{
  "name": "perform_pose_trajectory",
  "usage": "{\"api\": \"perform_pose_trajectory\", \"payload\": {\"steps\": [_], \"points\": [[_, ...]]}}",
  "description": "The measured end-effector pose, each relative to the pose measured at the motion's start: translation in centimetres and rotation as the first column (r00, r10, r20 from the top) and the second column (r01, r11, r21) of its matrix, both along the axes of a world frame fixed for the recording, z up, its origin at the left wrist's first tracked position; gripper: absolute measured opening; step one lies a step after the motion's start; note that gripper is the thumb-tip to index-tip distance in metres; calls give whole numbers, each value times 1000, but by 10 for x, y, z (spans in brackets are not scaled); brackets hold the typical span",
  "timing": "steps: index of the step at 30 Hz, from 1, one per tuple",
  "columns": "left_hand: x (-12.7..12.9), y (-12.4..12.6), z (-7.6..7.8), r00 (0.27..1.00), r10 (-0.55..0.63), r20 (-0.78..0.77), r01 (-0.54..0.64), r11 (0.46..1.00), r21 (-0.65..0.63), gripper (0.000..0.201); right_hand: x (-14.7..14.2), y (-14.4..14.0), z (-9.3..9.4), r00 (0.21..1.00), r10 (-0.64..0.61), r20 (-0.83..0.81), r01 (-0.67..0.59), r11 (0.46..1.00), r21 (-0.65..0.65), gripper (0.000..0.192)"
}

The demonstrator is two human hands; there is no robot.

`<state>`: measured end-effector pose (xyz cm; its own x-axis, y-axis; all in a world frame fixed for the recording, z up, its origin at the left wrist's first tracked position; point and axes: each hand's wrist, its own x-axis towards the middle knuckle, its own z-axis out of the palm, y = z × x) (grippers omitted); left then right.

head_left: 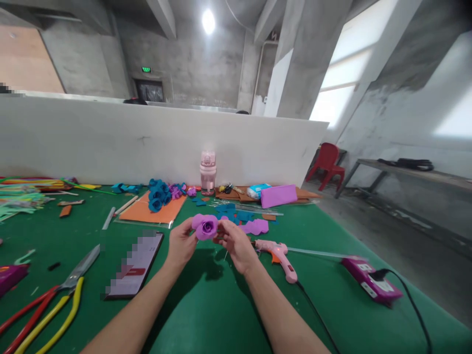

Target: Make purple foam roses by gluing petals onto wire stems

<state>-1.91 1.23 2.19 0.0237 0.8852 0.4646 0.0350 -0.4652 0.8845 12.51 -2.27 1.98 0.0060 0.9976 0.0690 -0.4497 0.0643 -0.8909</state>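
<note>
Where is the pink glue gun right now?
In the head view, the pink glue gun lies on the green table, just right of the right hand, with the magenta power strip farther to its right.

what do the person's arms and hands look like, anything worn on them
Both forearms are bare right up to the bottom edge of the picture: no sleeves, gloves, watch or bracelet show. The left hand and right hand are bare too, with no rings visible on the fingers.
</note>
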Motion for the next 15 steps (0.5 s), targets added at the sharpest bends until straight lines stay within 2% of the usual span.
{"api": "perform_pose_trajectory", "payload": {"steps": [3,7,10,12,15], "points": [[-1,2,-3,999,-28,-26,28,1000,-4,19,-4,-4,1,999,25,30,-25,1000,16,25],[-2,5,-7,996,-47,-79,52,997,55,13,-4,-4,2,991,-63,116,54,995,85,21],[-2,6,-8,994,-31,-109,38,997,63,14,0,-3,5,976,-140,166,128,988,83,22],[-3,7,-10,991,-15,-135,22,998,51,14,5,-2,8,979,-181,90,177,983,48,28],[-3,9,-11,983,-17,-184,23,999,30,14,14,-1,12,972,-195,-133,193,981,-30,36]]}}
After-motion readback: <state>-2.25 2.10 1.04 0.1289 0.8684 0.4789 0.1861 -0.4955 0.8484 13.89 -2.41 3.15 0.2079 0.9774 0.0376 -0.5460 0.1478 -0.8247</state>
